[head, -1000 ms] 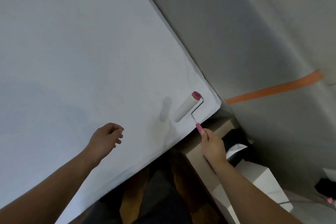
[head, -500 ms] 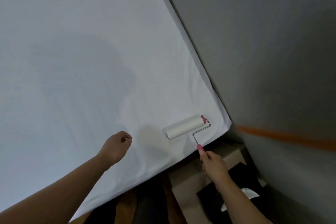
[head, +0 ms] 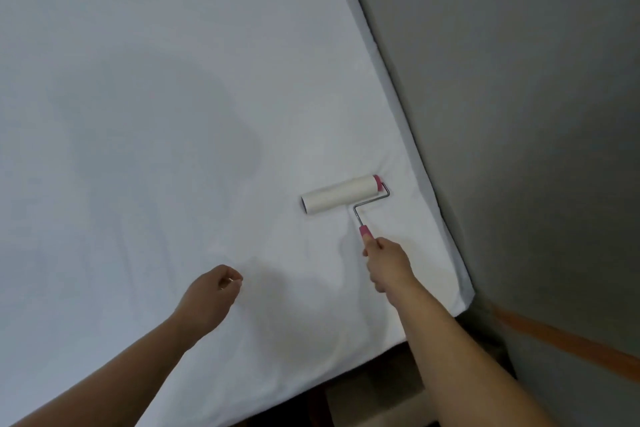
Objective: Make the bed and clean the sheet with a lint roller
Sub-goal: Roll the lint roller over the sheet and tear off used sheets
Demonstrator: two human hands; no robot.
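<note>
While lint roller [head: 341, 194] lies drum-down on sheet [head: 145, 121] near bed's right edge, drum's long axis runs roughly left-right, across pink handle's line. Roller sits just ahead of right hand [head: 388, 262], which grips handle, fingers wrapped. Left hand [head: 211, 291] farther off to left, loosely curled, holding nothing visible, just over sheet; contact unclear. Likely next stroke: push away along handle line. Count: one roller, one sheet, two hands.
</note>
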